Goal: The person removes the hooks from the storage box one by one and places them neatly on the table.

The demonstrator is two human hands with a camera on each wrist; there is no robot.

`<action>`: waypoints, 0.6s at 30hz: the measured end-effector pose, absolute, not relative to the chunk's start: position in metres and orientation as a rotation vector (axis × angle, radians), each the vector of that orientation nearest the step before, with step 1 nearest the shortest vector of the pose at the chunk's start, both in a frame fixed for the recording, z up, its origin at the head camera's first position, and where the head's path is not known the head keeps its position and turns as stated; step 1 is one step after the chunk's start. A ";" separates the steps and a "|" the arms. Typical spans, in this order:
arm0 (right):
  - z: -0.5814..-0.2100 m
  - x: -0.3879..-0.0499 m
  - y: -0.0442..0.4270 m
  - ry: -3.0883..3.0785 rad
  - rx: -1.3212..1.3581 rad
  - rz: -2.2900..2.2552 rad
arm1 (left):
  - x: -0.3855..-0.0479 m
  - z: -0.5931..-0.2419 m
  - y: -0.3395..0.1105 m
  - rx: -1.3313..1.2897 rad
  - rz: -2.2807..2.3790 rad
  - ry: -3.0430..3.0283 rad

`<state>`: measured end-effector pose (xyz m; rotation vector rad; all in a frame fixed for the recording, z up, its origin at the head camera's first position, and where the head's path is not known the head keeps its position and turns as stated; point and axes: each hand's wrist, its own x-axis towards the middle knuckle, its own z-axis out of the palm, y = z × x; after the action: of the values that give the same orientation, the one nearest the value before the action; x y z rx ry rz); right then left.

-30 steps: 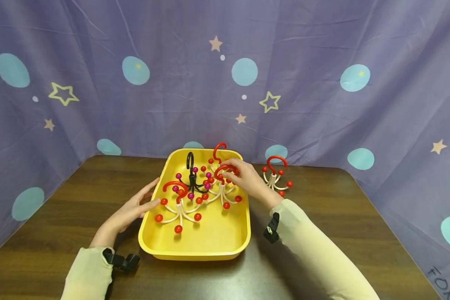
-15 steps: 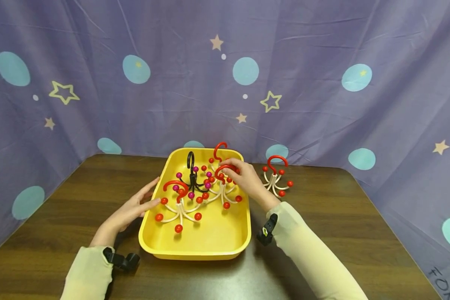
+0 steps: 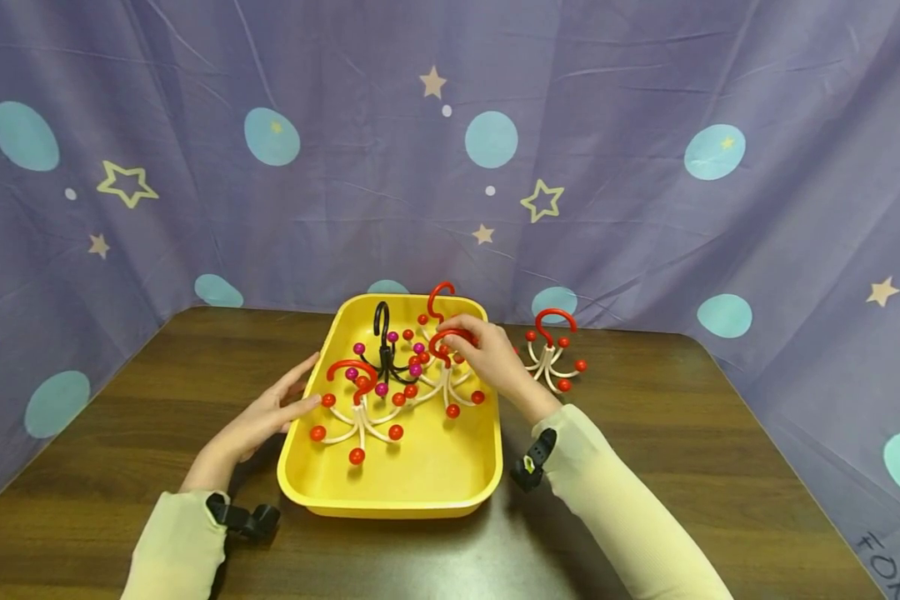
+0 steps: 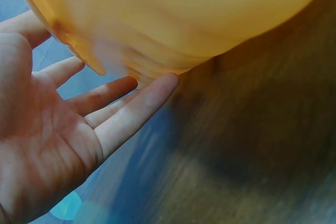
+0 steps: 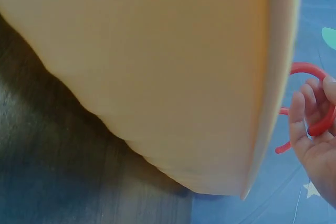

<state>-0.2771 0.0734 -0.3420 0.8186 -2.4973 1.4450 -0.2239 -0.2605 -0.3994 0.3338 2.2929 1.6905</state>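
A yellow plastic tray holds several multi-arm hangers. My right hand reaches over the tray's right side and pinches the red hook of a cream hanger with red ball tips; this grip also shows in the right wrist view, with the red hook between thumb and fingers. My left hand lies against the tray's left side, thumb at the rim, fingers fairly straight along the outer wall, fingertips touching it in the left wrist view. A similar hanger stands at the tray's front left, a black one with magenta balls behind it.
Another red-hooked hanger stands at the tray's back right, partly hidden by my right hand. One more hanger stands on the brown wooden table, right of the tray. A purple patterned curtain rises behind the table.
My right forearm and wrist have shifted slightly left and toward the tray, while the fingers stay at the same red hook. The left hand and the hangers look unmoved.
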 end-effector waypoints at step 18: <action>-0.323 -0.266 0.077 -2.375 0.817 1.425 | -0.224 -0.400 -0.261 0.328 1.663 2.333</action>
<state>-0.2664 0.0774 -0.3230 0.8171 -2.3753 1.4248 -0.2240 -0.2608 -0.4004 0.3284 2.3332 1.6629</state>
